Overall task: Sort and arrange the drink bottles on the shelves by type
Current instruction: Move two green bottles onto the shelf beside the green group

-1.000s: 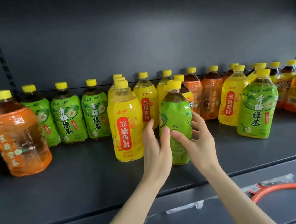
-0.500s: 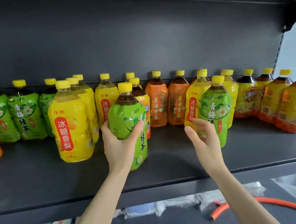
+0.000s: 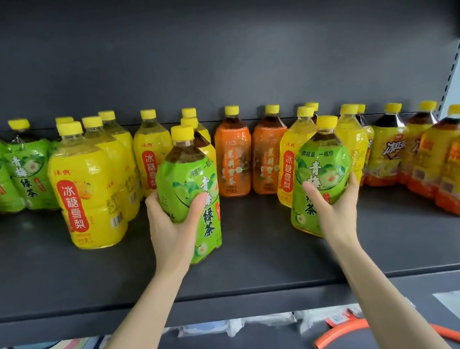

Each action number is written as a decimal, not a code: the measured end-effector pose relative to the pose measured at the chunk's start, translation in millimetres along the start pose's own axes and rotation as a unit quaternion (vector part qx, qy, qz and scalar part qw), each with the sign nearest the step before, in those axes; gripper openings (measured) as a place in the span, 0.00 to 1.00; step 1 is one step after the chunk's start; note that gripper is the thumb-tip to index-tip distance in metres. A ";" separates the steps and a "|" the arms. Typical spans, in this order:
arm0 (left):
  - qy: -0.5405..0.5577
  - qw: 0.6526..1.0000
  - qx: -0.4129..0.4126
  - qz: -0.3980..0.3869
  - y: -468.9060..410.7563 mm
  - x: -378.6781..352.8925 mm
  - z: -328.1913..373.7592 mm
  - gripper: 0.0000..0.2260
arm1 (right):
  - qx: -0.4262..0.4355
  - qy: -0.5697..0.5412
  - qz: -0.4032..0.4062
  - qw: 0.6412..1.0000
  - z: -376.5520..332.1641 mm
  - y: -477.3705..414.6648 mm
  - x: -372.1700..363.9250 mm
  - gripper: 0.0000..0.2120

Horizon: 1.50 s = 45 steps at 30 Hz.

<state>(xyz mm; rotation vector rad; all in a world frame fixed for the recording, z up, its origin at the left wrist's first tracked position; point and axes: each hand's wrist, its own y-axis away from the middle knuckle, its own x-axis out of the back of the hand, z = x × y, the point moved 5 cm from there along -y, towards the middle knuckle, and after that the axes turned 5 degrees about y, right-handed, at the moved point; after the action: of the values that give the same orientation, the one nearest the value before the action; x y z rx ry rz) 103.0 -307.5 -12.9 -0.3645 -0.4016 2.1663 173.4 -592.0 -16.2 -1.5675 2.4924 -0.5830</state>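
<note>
— Which step?
— Gathering green teas. The green row stands far left; my left hand grips one stray bottle mid-shelf, my right hand wraps a second stray further right.
— Next?
— Probably carry both leftward, clearing the yellow bottles.

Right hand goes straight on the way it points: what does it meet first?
The right hand grips a green tea bottle; pushed on, that bottle would likely meet the red-labelled yellow bottle close behind it first. Depth gap is unclear.
</note>
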 end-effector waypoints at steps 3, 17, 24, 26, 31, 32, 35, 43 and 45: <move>-0.002 1.000 0.004 -0.006 1.1 -1.1 0.0 0.39 | -0.002 0.011 0.010 1.000 -3.6 -1.9 2.0 0.45; 0.119 0.993 -0.005 -0.007 30.5 58.8 33.6 0.28 | 0.034 -0.115 -0.147 0.982 -63.8 96.5 -37.4 0.29; 0.115 0.993 -0.001 0.016 17.0 167.0 47.2 0.22 | 0.030 -0.167 -0.190 0.967 -108.1 176.0 -113.3 0.26; 0.113 0.993 -0.002 0.012 8.7 201.9 48.9 0.17 | 0.037 -0.169 -0.187 0.967 -118.7 200.9 -139.5 0.27; 0.091 0.996 -0.017 -0.018 -22.9 279.3 49.3 0.16 | 0.035 -0.166 -0.166 0.971 -142.6 254.8 -202.9 0.15; 0.084 0.996 -0.020 -0.024 -31.6 290.7 48.2 0.16 | 0.034 -0.162 -0.160 0.973 -146.1 262.0 -213.2 0.16; 0.079 0.996 -0.017 -0.042 -55.7 311.1 42.9 0.18 | 0.029 -0.151 -0.143 0.978 -151.6 276.2 -235.7 0.16; 0.052 0.994 -0.014 -0.097 -110.2 303.4 9.7 0.24 | 0.041 -0.136 -0.099 0.985 -157.2 269.3 -266.9 0.25; 0.055 0.992 -0.014 -0.108 -118.0 296.3 2.5 0.24 | 0.042 -0.141 -0.092 0.985 -154.0 262.7 -268.5 0.27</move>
<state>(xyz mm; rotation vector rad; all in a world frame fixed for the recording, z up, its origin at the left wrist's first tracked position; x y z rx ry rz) 17.2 -0.8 4.0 -0.4348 -0.3913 1.9215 25.0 -214.4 -1.8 -1.7240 2.1081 -0.4459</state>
